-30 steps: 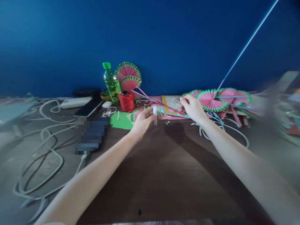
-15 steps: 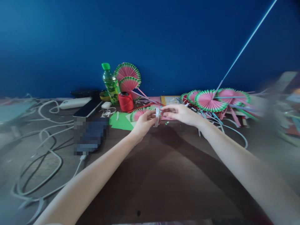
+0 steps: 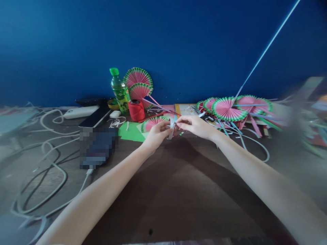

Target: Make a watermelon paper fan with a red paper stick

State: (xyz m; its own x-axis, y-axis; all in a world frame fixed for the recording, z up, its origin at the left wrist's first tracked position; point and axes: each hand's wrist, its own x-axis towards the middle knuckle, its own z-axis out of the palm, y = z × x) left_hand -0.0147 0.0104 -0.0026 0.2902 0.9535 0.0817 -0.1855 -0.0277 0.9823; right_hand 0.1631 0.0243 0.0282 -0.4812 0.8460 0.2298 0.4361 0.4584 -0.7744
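Note:
Above the middle of the table, my left hand (image 3: pixel 157 135) grips a whitish, translucent roll of tape (image 3: pixel 171 131), held upright and seen nearly edge-on. From the other side, my right hand (image 3: pixel 192 125) has its thumb and fingers closed together at the roll's right edge. Whether a loose end of tape lies between those fingertips is too small to tell. Behind my left hand, a pink and green pleated paper fan (image 3: pixel 153 123) lies partly covered on a green sheet (image 3: pixel 131 132).
A green-capped bottle (image 3: pixel 119 92) and a red spool (image 3: pixel 136 110) stand at the back, beside upright fans (image 3: pixel 139 80). More fans (image 3: pixel 230 109) are heaped at the right. A phone (image 3: pixel 99 148), white cables (image 3: pixel 66 173) and a power bank (image 3: pixel 81 112) lie left.
My right hand has lowered slightly, and its fingers have drawn together at the edge of the roll. My left hand keeps its hold on the roll with hardly any movement.

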